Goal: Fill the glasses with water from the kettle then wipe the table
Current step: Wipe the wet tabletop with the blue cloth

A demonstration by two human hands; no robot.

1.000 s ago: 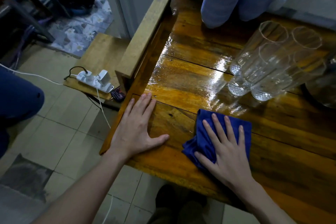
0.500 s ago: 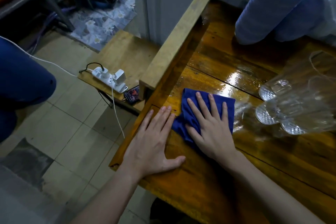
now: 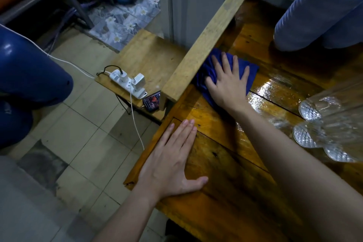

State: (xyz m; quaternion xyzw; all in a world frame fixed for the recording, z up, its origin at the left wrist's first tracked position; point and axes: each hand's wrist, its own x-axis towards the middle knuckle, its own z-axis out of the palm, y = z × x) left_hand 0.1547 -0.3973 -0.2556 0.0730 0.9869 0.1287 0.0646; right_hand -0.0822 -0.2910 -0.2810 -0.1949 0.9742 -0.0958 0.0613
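Observation:
My right hand [image 3: 228,82] presses flat, fingers spread, on a blue cloth [image 3: 208,68] bunched against the raised wooden rail [image 3: 204,45] at the left side of the glossy wooden table [image 3: 225,173]. My left hand [image 3: 170,167] rests flat near the table's front left corner, holding nothing. Three clear patterned glasses [image 3: 322,129] stand at the right edge of view, blurred. A wet sheen lies on the planks between the cloth and the glasses. No kettle is in view.
Two blue ribbed rolls [image 3: 318,10] lean at the table's back right. A low wooden shelf [image 3: 149,59] left of the rail carries a white power strip [image 3: 127,82] with a cable. A person's blue-clad knee [image 3: 29,72] is at left above the tiled floor.
My right hand has slid the blue cloth from the front middle of the table away and leftward, up against the rail. My left hand has stayed flat near the corner.

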